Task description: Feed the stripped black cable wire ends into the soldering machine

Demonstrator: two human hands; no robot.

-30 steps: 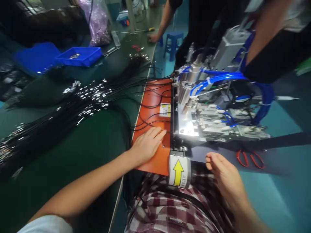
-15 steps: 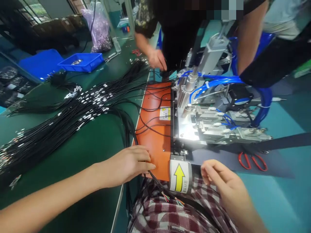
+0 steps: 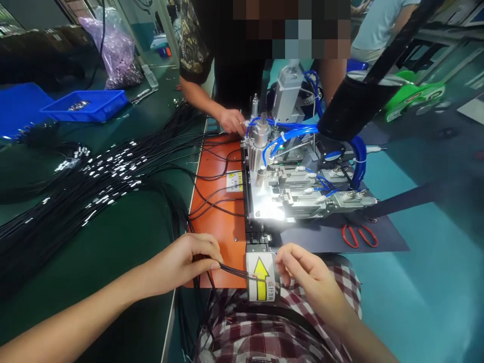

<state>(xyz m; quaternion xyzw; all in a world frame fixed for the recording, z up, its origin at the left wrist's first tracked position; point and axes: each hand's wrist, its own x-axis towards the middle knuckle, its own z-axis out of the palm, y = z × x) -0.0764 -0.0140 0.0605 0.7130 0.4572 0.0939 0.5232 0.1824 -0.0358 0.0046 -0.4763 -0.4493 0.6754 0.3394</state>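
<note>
My left hand (image 3: 194, 259) pinches a few black cables (image 3: 236, 271) over the near end of the orange plate (image 3: 221, 222). Their free ends reach across the white label with a yellow arrow (image 3: 260, 277). Just right of that label is my right hand (image 3: 302, 269), its fingers curled and thumb against them; whether anything small is between them cannot be made out. Beyond the plate, more cables run into the metal machine (image 3: 287, 191) with blue air tubes. A large bundle of black cables (image 3: 113, 166) lies on the green table (image 3: 132, 252).
Across the machine, a person's hand (image 3: 232, 122) is at its far left corner. Red-handled scissors (image 3: 360, 236) lie right of the machine. A blue tray (image 3: 91, 106) and a plastic bag (image 3: 117, 60) stand at the back left. A black arm (image 3: 344, 106) overhangs the machine.
My left hand has lifted the cable ends from my lap up to the arrow label. My right hand has come closer to the label. The other person's hand has moved to the machine. The view has shifted right.
</note>
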